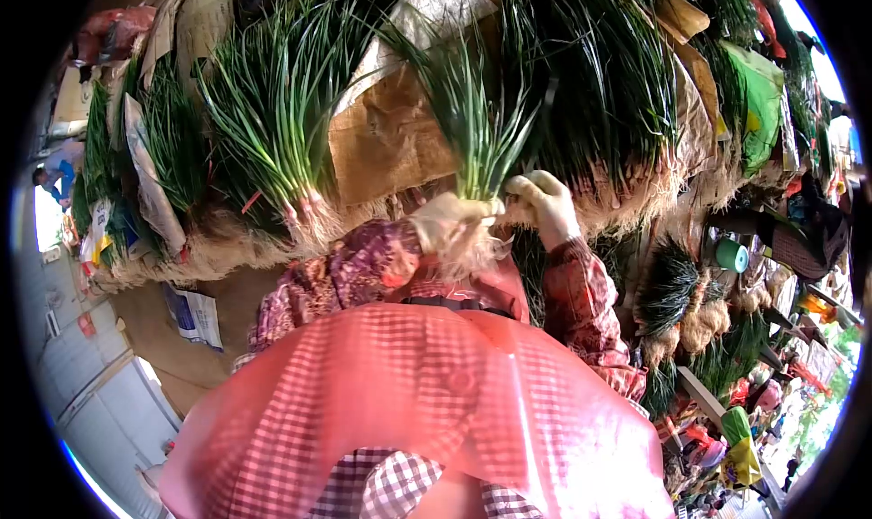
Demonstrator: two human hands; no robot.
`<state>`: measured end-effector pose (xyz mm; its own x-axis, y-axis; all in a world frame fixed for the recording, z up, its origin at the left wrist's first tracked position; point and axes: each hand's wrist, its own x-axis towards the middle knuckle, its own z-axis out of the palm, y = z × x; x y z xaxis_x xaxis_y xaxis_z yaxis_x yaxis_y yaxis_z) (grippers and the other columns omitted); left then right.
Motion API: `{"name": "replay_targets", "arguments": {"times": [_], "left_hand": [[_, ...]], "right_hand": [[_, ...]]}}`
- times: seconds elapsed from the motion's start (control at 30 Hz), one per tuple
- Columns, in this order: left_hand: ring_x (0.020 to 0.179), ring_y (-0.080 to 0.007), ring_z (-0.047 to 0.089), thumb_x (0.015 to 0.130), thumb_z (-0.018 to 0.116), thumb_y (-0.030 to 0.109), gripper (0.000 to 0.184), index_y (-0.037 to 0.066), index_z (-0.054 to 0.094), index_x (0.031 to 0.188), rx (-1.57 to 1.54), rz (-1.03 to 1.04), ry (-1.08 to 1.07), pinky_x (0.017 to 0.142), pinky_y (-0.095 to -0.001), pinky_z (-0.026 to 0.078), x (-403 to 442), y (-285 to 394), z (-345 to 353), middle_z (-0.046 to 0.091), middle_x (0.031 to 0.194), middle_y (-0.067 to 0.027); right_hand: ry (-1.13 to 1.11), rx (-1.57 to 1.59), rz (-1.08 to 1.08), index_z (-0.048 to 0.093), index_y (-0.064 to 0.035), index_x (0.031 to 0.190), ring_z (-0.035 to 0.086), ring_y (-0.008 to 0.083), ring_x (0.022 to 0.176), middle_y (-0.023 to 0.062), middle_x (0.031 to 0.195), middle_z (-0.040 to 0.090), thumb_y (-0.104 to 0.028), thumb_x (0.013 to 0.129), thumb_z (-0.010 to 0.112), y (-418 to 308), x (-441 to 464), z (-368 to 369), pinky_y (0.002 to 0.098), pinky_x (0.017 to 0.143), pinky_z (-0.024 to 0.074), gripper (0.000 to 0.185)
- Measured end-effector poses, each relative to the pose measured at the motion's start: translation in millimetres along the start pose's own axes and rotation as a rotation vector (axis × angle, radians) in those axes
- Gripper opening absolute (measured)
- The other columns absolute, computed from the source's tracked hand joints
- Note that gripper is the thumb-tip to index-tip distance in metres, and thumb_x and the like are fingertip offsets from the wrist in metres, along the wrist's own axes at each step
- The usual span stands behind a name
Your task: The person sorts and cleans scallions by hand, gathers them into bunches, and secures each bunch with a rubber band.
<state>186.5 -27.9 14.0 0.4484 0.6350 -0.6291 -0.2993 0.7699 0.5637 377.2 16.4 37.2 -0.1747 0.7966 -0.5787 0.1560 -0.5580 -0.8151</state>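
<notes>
A bunch of spring onions (pixel 483 160) stands upright in front of my chest, its long green leaves fanning up and its pale hairy roots hanging below. My left hand (pixel 452 217), in a pale glove, is wrapped round the bunch just above the roots. On the other side my right hand (pixel 548 206), also gloved, has its fingers pinched close to the base; what lies between them is hidden. Another bunch of spring onions (pixel 295 147) rests to the left on brown sacking. A dark green heap of spring onions (pixel 604 101) lies behind my right hand.
Brown sacking (pixel 391 138) covers the pile ahead, with more spring onions along it. At right are a green bag (pixel 756 101), a small green cup (pixel 731 255) and stacked root bundles (pixel 699 315). A printed packet (pixel 195 316) lies at left. My red checked apron (pixel 427 383) fills the foreground.
</notes>
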Motion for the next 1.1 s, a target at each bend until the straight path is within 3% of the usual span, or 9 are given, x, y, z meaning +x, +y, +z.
{"name": "replay_targets", "arguments": {"times": [0.07,0.23,0.33,0.37,0.47,0.63,0.73,0.93,1.1], "left_hand": [[0.070,-0.0125,0.056,0.090,0.058,0.014,0.021,0.001,0.057,0.106,-0.185,0.012,-0.246,0.063,-0.0261,0.049,-15,4,-15,0.060,0.081,-0.0045],[0.086,-0.0162,0.059,0.088,0.061,0.011,0.018,0.002,0.056,0.102,-0.432,0.080,-0.206,0.072,-0.0411,0.056,-57,20,-26,0.052,0.108,-0.0099],[0.075,-0.0116,0.058,0.085,0.064,0.009,0.015,0.004,0.057,0.097,-0.332,0.219,-0.265,0.068,-0.0292,0.054,-38,9,-37,0.056,0.086,-0.0026],[0.068,-0.0099,0.055,0.085,0.064,0.008,0.013,0.005,0.057,0.096,-0.420,0.185,-0.061,0.061,-0.0258,0.050,-33,7,-23,0.055,0.076,0.0005],[0.063,-0.0097,0.051,0.086,0.064,0.007,0.014,0.004,0.058,0.098,-0.482,0.155,-0.022,0.055,-0.0244,0.044,-17,-11,-21,0.055,0.076,0.0000],[0.064,-0.0105,0.060,0.085,0.066,0.008,0.013,0.006,0.065,0.097,-0.177,0.107,0.286,0.053,-0.0208,0.045,-9,-21,-14,0.066,0.082,-0.0039],[0.074,-0.0066,0.061,0.085,0.067,0.008,0.016,0.003,0.066,0.101,-0.132,0.034,0.293,0.058,-0.0197,0.045,-13,-10,1,0.067,0.088,-0.0040],[0.075,-0.0099,0.064,0.086,0.064,0.011,0.017,0.003,0.065,0.101,-0.158,-0.025,0.164,0.058,-0.0188,0.047,-15,-10,-11,0.068,0.090,-0.0066],[0.073,-0.0079,0.063,0.086,0.064,0.013,0.014,0.005,0.064,0.097,-0.132,0.045,0.097,0.052,-0.0160,0.039,-26,-1,-9,0.069,0.091,-0.0054]], "right_hand": [[0.019,-0.057,0.040,0.065,-0.0045,0.092,0.058,0.0091,0.060,0.0023,0.070,0.062,-0.023,0.088,0.065,21,-4,-43,0.0242,0.054,0.0481,0.019],[-0.786,-1.570,0.258,0.068,-0.0078,0.099,0.064,0.0131,0.063,0.0095,0.077,0.067,-0.050,0.093,0.048,48,-41,-56,0.0296,0.061,0.0552,0.047],[0.017,-1.060,-0.321,0.064,-0.0086,0.087,0.065,0.0278,0.066,0.0126,0.074,0.066,-0.030,0.086,0.060,77,16,-53,0.0379,0.060,0.0535,0.022],[0.177,-0.991,-0.490,0.062,-0.0068,0.084,0.065,0.0331,0.071,0.0159,0.077,0.066,-0.032,0.085,0.060,67,39,-37,0.0420,0.063,0.0523,0.026],[0.173,-1.153,-0.276,0.063,-0.0030,0.092,0.065,0.0352,0.073,0.0191,0.080,0.066,-0.035,0.081,0.062,67,106,-12,0.0435,0.065,0.0524,0.034],[-0.007,-0.173,0.203,0.065,0.0003,0.095,0.060,0.0108,0.053,0.0075,0.073,0.065,-0.017,0.084,0.069,29,56,10,0.0251,0.046,0.0483,0.021],[-0.105,-0.234,0.176,0.063,0.0001,0.096,0.052,0.0080,0.047,0.0070,0.074,0.065,-0.018,0.087,0.066,6,7,34,0.0222,0.040,0.0408,0.020],[-0.195,0.385,0.241,0.063,-0.0044,0.095,0.049,0.0040,0.052,-0.0019,0.072,0.060,-0.018,0.090,0.063,13,9,41,0.0181,0.042,0.0346,0.015],[-0.317,0.027,0.072,0.064,-0.0029,0.100,0.049,0.0064,0.048,0.0001,0.068,0.062,-0.021,0.092,0.060,23,12,11,0.0207,0.043,0.0392,0.020]]}}
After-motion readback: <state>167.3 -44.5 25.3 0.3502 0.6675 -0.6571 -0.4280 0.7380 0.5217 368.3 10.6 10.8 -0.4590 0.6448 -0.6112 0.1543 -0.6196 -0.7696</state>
